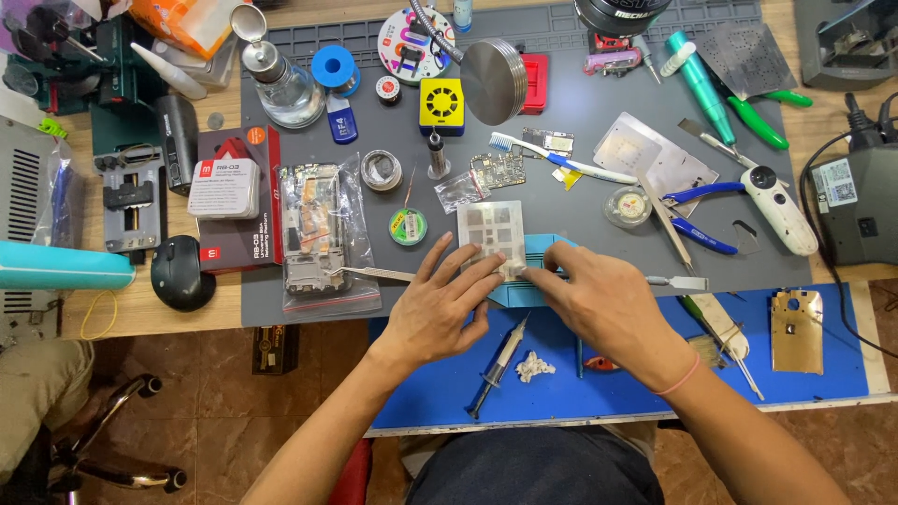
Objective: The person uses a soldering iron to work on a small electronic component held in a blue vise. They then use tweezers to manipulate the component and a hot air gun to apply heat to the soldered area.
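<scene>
Syringe: a slim clear plastic syringe [500,367] lies slantwise on the near blue mat [449,388], just beside a small crumpled white wad [534,367].
Left hand: the left hand [440,304] lies flat with fingers spread, fingertips pressing the near left part of the thin square silver metal stencil sheet [489,231]; it grips nothing.
Right hand: the right hand [608,304], a pink band at its wrist, bears down with fingers close together on the sheet's near right edge; whether it pinches the edge I cannot tell.
Stencil place: the sheet sits on a light-blue plastic holder block [535,271], where the blue mat meets the grey mat [561,112], at the middle of the worktop [131,309].
Handling: the sheet looks light, stiff yet easily bent, and slippery, with fine perforations likely fragile; best held by its bare edges, flat.
Left of it: metal tweezers [374,272] rest across a clear bag holding a phone frame [323,234].
Right of it: blue-handled pliers [700,213] and a small flat metal spatula [675,281].
Far: a white and blue toothbrush [561,159], a small yellow square fan [441,106] and a round silver lamp head [493,80].
</scene>
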